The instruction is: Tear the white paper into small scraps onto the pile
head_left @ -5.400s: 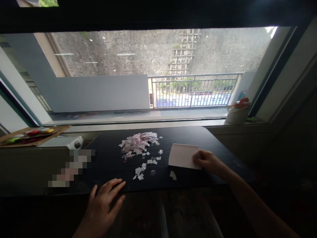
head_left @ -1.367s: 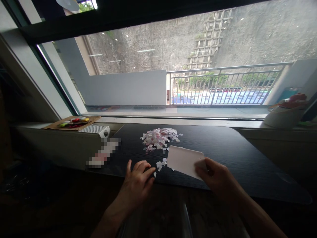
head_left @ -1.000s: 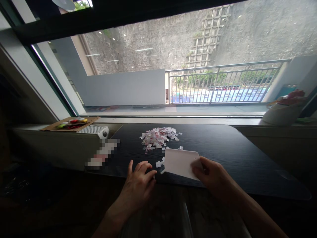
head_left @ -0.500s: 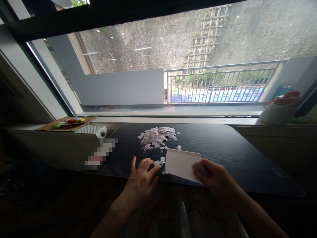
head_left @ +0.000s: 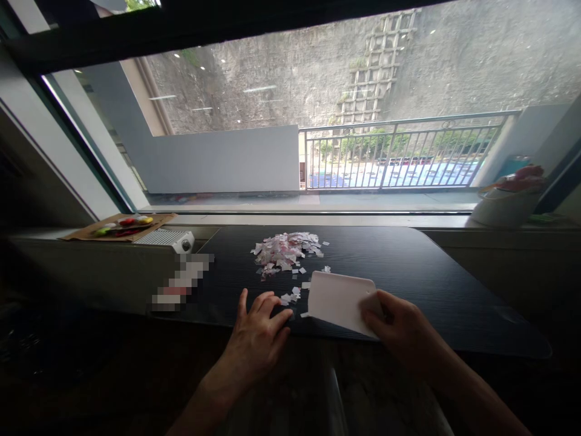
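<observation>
My right hand (head_left: pixel 393 312) grips the right end of a flat white board (head_left: pixel 340 300), with rounded corners and what looks like a small hole near the upper right. It is held low over the dark table, slightly tilted; whether it touches the tabletop I cannot tell. My left hand (head_left: pixel 261 321) is at the table's near edge with its fingers apart and nothing visible in them. Close to its fingertips lie a few paper scraps (head_left: pixel 291 296), left of the board. Behind both hands is a loose heap of white and pinkish paper scraps (head_left: pixel 285 249).
The dark wood-grain table (head_left: pixel 408 260) meets the sill under a large window. At left sit a brown board with colourful items (head_left: pixel 127 224), a white ridged device (head_left: pixel 167 239) and a blurred-out object (head_left: pixel 184 283). A white container (head_left: pixel 506 203) stands at right.
The white board has shifted slightly right in my right hand, away from my left hand. More of the scraps beside its left edge show now. My left hand has barely moved.
</observation>
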Demonstrator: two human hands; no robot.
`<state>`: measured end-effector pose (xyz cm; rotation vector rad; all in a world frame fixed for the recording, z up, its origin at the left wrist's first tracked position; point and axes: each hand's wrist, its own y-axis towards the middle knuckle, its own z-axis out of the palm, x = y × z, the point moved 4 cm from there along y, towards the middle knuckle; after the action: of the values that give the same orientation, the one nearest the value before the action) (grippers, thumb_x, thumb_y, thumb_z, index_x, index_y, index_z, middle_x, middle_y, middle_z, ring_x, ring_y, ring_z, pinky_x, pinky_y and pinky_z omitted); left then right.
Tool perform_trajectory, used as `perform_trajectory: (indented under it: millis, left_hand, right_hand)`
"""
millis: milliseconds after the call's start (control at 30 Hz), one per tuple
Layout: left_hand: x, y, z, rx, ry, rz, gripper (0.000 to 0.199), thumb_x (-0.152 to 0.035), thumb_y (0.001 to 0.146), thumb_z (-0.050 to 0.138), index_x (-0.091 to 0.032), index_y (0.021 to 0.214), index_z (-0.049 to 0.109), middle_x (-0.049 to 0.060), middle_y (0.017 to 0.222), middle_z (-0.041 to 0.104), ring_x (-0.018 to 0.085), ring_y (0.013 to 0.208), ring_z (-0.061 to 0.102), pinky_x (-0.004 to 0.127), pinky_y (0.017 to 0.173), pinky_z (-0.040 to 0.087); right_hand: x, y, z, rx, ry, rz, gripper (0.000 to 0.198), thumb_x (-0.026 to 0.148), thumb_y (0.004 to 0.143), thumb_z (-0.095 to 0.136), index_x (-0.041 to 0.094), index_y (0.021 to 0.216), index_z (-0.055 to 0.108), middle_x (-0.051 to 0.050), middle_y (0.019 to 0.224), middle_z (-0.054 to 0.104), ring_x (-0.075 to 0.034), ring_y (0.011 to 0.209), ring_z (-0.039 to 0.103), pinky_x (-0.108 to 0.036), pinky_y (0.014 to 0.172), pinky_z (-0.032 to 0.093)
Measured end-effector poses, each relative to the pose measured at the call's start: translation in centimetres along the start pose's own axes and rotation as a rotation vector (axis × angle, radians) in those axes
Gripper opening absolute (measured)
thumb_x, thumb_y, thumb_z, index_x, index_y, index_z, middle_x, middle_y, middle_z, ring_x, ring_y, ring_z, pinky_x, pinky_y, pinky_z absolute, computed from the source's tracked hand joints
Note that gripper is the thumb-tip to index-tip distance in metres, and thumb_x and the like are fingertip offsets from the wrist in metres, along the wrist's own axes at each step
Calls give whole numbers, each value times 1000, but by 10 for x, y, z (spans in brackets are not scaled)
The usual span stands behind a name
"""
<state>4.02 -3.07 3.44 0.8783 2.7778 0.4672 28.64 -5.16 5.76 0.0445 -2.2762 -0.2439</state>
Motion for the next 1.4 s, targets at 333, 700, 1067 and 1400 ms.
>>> perform_trajectory:
  millis: [333, 700, 1067, 1400]
  left_hand:
    - [12, -11, -7, -88, -6, -40, 26, -22, 86, 45, -23, 106, 62, 8, 110, 63, 27, 115, 52, 71, 101, 24]
    - [-2, -12, 3, -63, -39, 14, 29, -18, 82, 47, -26, 106, 62, 5, 105, 62, 27, 116, 50, 70, 104, 20]
    - [31, -28, -7, -93, -2, -92, 28, -26, 85, 47, -25, 109, 61, 7, 106, 66, 27, 112, 55, 69, 101, 25]
    - [45, -53, 8, -137, 34, -122, 29, -28, 86, 47, -30, 109, 63, 6, 108, 67, 26, 109, 59, 67, 101, 27]
  right_hand:
    - [-6, 3, 7, 12, -45, -11, 20, 36, 80, 50, 20, 73, 57, 1, 62, 56, -14, 55, 50, -25, 51, 37]
    - [-13, 1, -8, -58, 10, 10, 18, 35, 78, 53, 19, 77, 61, 1, 62, 58, -14, 54, 51, -25, 50, 38]
    - [-11, -1, 13, 64, 46, -8, 17, 33, 77, 53, 18, 72, 59, 2, 60, 55, -13, 54, 49, -24, 50, 38]
    - [-31, 36, -16, -23, 146, -38, 20, 36, 74, 58, 18, 76, 64, -3, 70, 66, -18, 64, 61, -30, 62, 49]
